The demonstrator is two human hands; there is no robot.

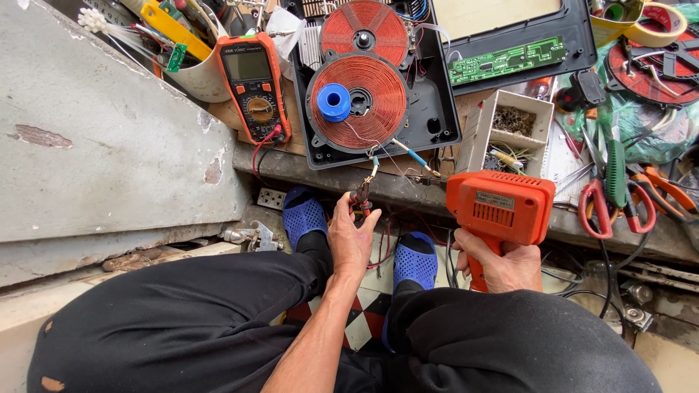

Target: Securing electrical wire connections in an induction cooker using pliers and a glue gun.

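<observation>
Seen from above, sitting at a messy bench with knees up.

Left hand closed on small pliers, held just under the bench edge. Pliers tip up, pinching a thin wire from the coil. Second wire with a blue sleeve lying just beside, pointing toward the gun.

Right hand wrapped tight round the grip of an orange solder gun. Gun body up at the bench edge, nose facing left toward the wires, close but maybe not touching; hard to tell.

Coil big, round, copper-red, sitting in a black tray. Blue spool resting on top of the coil. Another coil behind it.

Orange meter to the left of the tray, red lead hanging down. Green board up on the right. White box of small parts next to the tray. Red-handled cutters far right.

Blue shoes down below, on a checkered floor.
</observation>
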